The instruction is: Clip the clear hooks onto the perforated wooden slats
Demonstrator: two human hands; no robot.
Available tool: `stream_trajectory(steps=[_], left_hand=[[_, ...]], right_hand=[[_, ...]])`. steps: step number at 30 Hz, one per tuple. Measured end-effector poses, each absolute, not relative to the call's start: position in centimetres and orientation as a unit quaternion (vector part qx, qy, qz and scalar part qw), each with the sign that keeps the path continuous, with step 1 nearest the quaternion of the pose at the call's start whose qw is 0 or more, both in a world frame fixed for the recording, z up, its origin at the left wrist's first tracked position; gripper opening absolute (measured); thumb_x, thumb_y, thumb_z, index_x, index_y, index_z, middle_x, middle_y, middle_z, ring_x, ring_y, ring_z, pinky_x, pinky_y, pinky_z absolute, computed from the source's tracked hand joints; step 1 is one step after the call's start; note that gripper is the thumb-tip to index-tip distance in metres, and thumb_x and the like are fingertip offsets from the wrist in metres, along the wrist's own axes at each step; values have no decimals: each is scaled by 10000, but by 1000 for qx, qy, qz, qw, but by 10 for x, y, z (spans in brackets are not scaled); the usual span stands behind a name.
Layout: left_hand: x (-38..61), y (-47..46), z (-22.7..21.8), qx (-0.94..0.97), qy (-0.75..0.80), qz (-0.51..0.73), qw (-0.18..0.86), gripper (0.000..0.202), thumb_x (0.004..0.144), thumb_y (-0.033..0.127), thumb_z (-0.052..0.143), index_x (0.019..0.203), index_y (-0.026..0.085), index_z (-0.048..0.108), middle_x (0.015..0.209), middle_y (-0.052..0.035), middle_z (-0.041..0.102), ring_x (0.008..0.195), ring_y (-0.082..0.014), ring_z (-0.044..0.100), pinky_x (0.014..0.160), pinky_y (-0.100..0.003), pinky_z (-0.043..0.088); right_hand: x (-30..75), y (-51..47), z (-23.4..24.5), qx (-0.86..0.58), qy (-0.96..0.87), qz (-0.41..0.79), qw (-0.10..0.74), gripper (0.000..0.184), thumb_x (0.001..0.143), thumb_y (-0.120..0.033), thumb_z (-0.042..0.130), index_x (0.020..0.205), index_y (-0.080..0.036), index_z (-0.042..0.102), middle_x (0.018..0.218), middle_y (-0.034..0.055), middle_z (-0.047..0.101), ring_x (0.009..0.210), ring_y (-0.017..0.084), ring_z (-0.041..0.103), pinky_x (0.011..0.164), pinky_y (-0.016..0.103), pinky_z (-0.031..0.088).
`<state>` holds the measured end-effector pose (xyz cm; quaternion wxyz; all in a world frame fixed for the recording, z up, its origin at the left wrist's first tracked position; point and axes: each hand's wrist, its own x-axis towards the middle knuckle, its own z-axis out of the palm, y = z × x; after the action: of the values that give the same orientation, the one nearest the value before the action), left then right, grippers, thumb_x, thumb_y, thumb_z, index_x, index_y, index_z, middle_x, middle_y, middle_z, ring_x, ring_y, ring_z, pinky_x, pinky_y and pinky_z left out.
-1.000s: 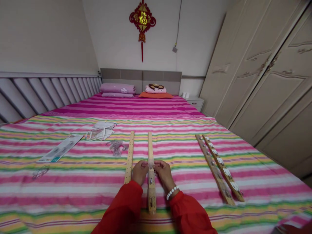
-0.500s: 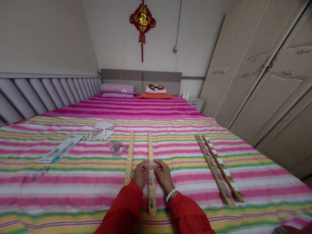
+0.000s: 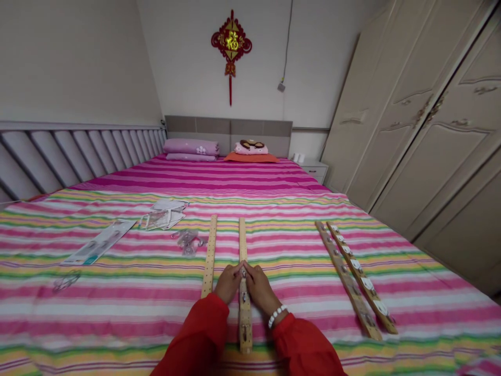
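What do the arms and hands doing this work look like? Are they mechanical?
No, they are a person's. Both arms wear plain red long sleeves reaching the wrists. The left hand and right hand have no gloves. A bracelet of white beads circles the right wrist. No cables show on either arm.

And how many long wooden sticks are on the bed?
4: the left stick, the middle stick, and, farther right, the stick with white bits and the stick beside it.
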<state>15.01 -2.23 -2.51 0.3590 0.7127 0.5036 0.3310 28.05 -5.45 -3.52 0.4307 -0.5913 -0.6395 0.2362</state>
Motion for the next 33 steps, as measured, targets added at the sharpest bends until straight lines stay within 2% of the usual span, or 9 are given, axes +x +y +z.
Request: stream_trajectory(steps=[9,15,17,20,25,33], left_hand=[[151,-31,-19,632,503,403,431,359,655,366,607,909,162,757,640,0,534,643,-158,506,654,-281,432],[153,-35,-17,567,522,414,484,481,628,330,612,1049,120,711,527,55,464,506,-108,410,524,-242,372],[153,-35,-16,560,540,412,474,490,621,292,607,1072,123,699,502,72,435,483,-97,387,502,-230,347],[154,-34,-15,570,546,404,462,398,617,286,600,966,152,736,488,63,467,493,-106,414,513,-234,358],[155,-32,-16,610,477,406,484,284,622,402,623,710,168,758,514,4,592,618,-177,548,617,-284,437],[151,-46,-15,573,479,398,533,331,567,469,698,638,149,742,520,-12,631,584,-183,576,626,-310,456]], right_hand=[[278,-57,-36,-578,-611,243,482,367,816,-157,480,1100,-206,707,720,52,553,676,199,542,672,314,473],[285,-59,-37,-533,-539,348,552,346,768,-264,573,1082,-213,710,867,66,676,757,212,600,729,344,499],[287,-58,-35,-530,-532,362,553,333,753,-297,588,1041,-206,727,848,64,696,742,218,606,719,349,499],[287,-56,-29,-516,-551,369,542,283,732,-325,594,923,-206,764,791,60,712,786,244,620,755,364,490],[285,-55,-19,-471,-554,422,542,251,693,-317,592,815,-207,782,721,53,730,773,255,642,754,374,493],[283,-66,-21,-462,-540,446,544,240,657,-389,661,717,-186,775,624,53,706,696,255,638,690,381,506]])
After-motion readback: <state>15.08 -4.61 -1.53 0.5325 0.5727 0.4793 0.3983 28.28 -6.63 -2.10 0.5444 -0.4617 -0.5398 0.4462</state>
